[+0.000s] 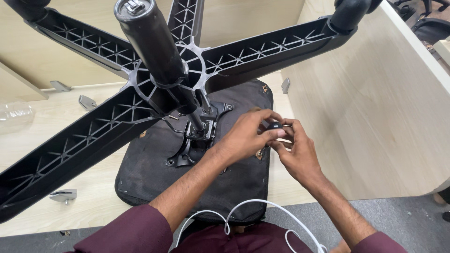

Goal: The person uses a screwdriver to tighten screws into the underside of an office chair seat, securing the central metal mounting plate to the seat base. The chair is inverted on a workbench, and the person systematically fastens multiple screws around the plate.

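An office chair lies upside down on a pale wooden desk. Its black seat underside [154, 168] faces up, with the metal mechanism plate [199, 136] and gas cylinder [154, 44] rising toward me. The black star base [93, 136] spreads its ribbed legs across the view. My left hand [246, 136] and my right hand [297, 154] meet at the seat's right edge, fingers pinched together around a small black knob [274, 125].
A wooden partition [375, 107] stands close on the right. A crumpled clear plastic bottle [14, 115] lies at the far left. Metal brackets [63, 195] sit on the desk. A white cable [262, 211] loops over my lap. Grey carpet shows below.
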